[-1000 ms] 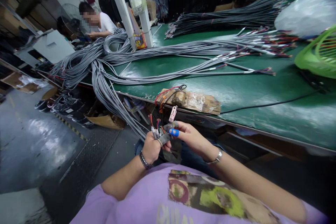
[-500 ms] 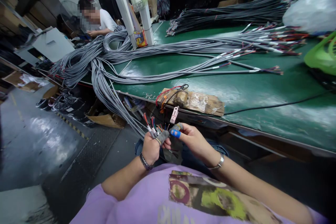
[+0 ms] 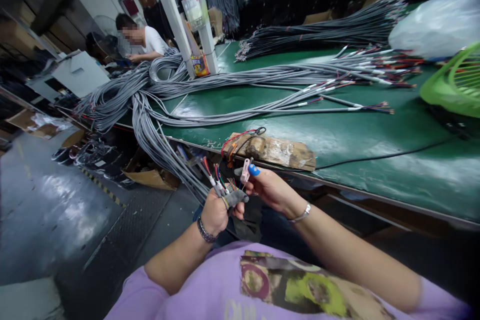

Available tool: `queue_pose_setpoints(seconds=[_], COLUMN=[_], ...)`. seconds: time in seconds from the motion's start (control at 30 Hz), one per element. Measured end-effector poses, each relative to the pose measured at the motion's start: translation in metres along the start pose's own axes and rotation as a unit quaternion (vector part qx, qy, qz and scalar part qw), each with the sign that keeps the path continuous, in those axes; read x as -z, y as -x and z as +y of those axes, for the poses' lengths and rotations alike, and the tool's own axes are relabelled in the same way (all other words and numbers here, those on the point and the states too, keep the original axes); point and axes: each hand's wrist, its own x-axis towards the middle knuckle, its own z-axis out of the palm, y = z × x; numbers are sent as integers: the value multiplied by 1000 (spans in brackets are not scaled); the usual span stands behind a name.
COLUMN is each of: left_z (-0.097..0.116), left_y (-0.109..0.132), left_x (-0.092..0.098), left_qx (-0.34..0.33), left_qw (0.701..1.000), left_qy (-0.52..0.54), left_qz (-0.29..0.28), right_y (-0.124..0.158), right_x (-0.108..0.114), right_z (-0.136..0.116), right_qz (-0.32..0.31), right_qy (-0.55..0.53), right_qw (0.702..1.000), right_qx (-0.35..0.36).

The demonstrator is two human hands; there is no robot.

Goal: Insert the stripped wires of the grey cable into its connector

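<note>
**Below the bench edge, both hands meet over a cable end**

Just under the front edge of the green-topped bench, the left hand is closed in a fist around a grey sheathed cable. The cable's stripped red, blue and green wire ends fan upward. The right hand, wearing a blue rubber fingertip cover, has its fingers drawn together. They appear to pinch a small pale pink plastic clip, which hangs below a worn wooden block.

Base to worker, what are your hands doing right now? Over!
Left hand gripping cable ends, coloured wires sticking up. Right hand pinching pink plug just above them. Wooden block close behind, not blocking.
</note>
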Motion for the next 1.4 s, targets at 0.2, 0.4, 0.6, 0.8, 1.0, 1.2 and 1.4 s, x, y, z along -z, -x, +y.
queue_pose_setpoints(seconds=[0.2,0.4,0.6,0.8,1.0,1.2,1.4], left_z=[3,-2,-6,-7,-16,-21,-24], left_y=[-7,-10,-11,-1,8,10,10], left_x=[-5,-7,-7,-5,-2,0,0], left_qx=[10,25,26,-7,-52,-63,-73], left_qw=[1000,1000,999,999,993,989,988], left_qy=[4,-7,-27,-41,-98,-127,-130], left_qz=[-2,11,9,21,38,29,47], right_y=[-2,-10,-10,5,28,33,36], right_x=[-3,-6,-9,-5,-3,-11,-15], right_z=[8,9,9,9,10,4,7], right_qz=[78,53,67,23,29,40,73], right_qy=[63,-102,-108,-84,68,144,150], right_qw=[990,993,991,996,997,989,985], right_qx=[103,27,28,-20,-34,14,45])
